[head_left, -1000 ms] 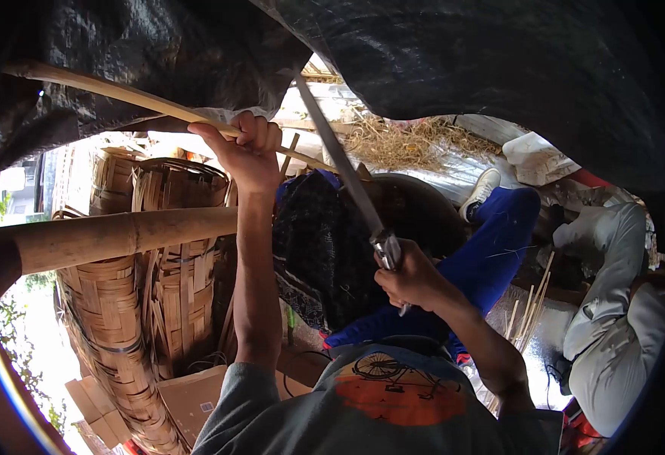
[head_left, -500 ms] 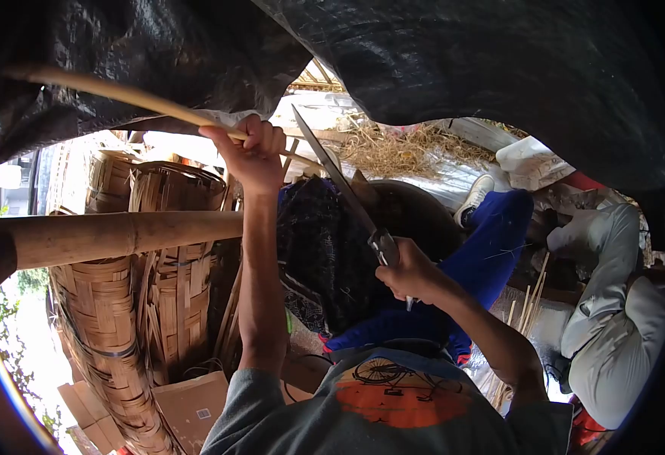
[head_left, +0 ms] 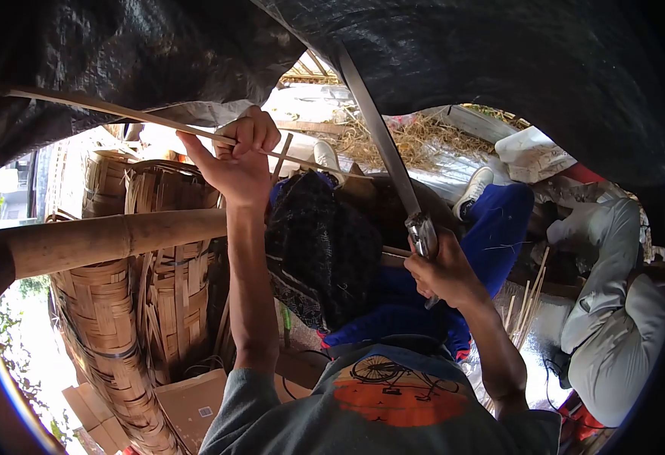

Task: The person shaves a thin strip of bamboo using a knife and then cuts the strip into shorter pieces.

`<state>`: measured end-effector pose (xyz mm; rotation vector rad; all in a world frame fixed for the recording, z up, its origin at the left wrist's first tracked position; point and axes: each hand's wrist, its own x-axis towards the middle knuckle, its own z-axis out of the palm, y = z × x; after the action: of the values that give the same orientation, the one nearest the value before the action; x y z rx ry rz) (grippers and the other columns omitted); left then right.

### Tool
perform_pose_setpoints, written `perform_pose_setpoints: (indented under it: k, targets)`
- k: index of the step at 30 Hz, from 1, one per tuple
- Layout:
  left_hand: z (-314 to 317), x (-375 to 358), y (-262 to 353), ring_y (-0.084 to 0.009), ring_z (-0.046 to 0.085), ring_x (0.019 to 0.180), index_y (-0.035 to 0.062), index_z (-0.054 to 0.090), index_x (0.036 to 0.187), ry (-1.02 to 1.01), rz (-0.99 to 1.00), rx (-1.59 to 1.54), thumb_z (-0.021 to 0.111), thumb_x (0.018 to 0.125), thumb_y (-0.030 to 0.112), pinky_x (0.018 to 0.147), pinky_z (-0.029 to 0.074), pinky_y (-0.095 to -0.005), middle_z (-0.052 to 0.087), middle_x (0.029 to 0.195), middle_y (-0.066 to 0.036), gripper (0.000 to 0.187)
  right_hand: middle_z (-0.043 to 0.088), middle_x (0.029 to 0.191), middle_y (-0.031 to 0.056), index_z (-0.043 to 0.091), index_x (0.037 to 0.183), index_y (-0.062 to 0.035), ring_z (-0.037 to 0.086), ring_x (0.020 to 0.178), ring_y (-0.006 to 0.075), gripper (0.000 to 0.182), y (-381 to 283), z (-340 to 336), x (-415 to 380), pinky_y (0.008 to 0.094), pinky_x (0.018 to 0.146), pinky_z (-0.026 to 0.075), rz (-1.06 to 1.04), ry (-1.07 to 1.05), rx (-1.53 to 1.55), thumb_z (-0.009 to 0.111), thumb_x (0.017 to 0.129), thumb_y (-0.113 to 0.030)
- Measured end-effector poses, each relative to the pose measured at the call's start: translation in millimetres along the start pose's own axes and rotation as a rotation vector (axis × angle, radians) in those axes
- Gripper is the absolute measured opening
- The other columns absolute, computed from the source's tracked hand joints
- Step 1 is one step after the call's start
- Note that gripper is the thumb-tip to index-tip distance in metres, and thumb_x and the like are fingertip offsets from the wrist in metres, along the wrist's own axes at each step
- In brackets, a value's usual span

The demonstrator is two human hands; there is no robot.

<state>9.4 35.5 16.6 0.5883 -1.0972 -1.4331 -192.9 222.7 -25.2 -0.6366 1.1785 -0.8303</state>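
A thin bamboo strip (head_left: pixel 139 115) runs from the upper left through my left hand (head_left: pixel 243 155), whose fingers are closed around it. Its other end slants down past the fingers toward the middle. My right hand (head_left: pixel 452 271) grips the handle of a long-bladed knife (head_left: pixel 384 140). The blade points up and a little left, apart from the strip in this view. A dark patterned cloth (head_left: pixel 321 246) lies over my lap, below and between the hands.
A thick bamboo pole (head_left: pixel 112 235) crosses at the left, above tall woven bamboo baskets (head_left: pixel 101 334) and a cardboard box (head_left: pixel 192 409). Black plastic sheeting (head_left: pixel 499 68) hangs overhead. Another person's legs (head_left: pixel 601 318) are at the right, near upright thin sticks (head_left: pixel 529 303). Straw (head_left: pixel 400 144) lies ahead.
The knife has risen and moved right with my right hand, its tip now higher. My left hand has shifted slightly left and up, and the strip now shows a narrower side.
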Motion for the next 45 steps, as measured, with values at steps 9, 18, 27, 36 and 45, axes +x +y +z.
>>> perform_pose_setpoints:
  k: [9,18,27,36,45]
  targets:
    - [-13.8,1.6,-3.8,-0.0113,0.021,0.051,0.0126,0.025,0.055,-0.096,-0.012,0.065,0.018,0.088,0.067,0.048,0.019,-0.0259,0.021,0.052,0.001,0.064,0.040,0.049,0.0014,0.040,0.076,-0.0051,0.039,0.033,0.0078,0.016,21.6,4.1,-8.9,0.0255,0.030,0.033,0.025,0.027,0.130,0.051,0.073,0.006]
    - [3.9,11.9,-18.0,-0.0131,0.026,0.056,0.0099,0.031,0.058,-0.002,0.016,-0.052,0.028,0.093,0.048,0.054,0.023,-0.0278,0.028,0.056,-0.001,0.052,0.045,0.050,0.0025,0.044,0.085,-0.0003,0.045,0.035,0.0103,0.013,28.6,12.9,-6.6,0.0257,0.032,0.035,0.030,-0.018,-0.011,0.051,0.074,0.001]
    - [3.6,9.4,-23.0,-0.0092,0.034,0.042,0.0076,0.037,0.050,0.178,0.427,0.688,0.015,0.096,0.052,0.042,0.024,-0.0235,0.038,0.045,-0.002,0.068,0.046,0.051,0.0018,0.041,0.079,-0.0040,0.045,0.035,0.0084,0.014,34.7,22.4,-7.1,0.0241,0.032,0.036,0.063,-0.069,0.022,0.051,0.072,0.004]
    - [18.8,12.4,-30.2,-0.0076,0.036,0.042,0.0052,0.043,0.052,0.318,0.559,0.824,0.019,0.095,0.056,0.043,0.028,-0.0234,0.039,0.045,0.000,0.070,0.046,0.051,0.0014,0.042,0.081,-0.0039,0.045,0.035,0.0083,0.014,37.3,20.2,-6.5,0.0236,0.032,0.036,0.072,-0.074,-0.035,0.050,0.073,0.004]
    - [11.6,30.0,-36.9,-0.0135,0.043,0.075,0.0103,0.044,0.069,0.048,0.094,0.052,0.037,0.092,0.055,0.066,0.035,-0.0292,0.042,0.074,0.001,0.050,0.046,0.049,0.0014,0.046,0.085,-0.0014,0.046,0.036,0.0096,0.013,41.5,20.6,-3.4,0.0260,0.032,0.033,0.033,-0.074,-0.029,0.053,0.074,-0.003]
